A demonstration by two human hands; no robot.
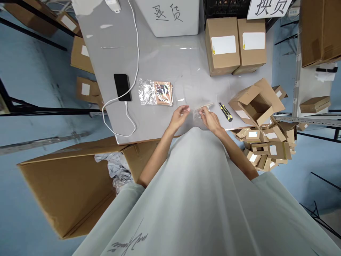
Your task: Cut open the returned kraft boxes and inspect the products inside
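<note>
At the table's front edge, my right hand (211, 120) pinches a small clear plastic bag (196, 113) with a pale strip along its top. A little to the left, the thumb and fingers of my left hand (180, 116) are drawn together in a pinch; anything between them is too small or transparent to make out. Beyond my left hand lies a clear wrapper with a brown, patterned square item (163, 93) in its right half. A yellow-and-black box cutter (225, 112) rests just right of my right hand.
An opened cardboard box (249, 96) stands at the right edge, above piled boxes (279, 149). Two labelled boxes (222, 60) stand behind. Left are a phone (121, 85) and white cable (137, 46). A grey bin (176, 26) is at the back; a large carton (66, 192) sits lower left.
</note>
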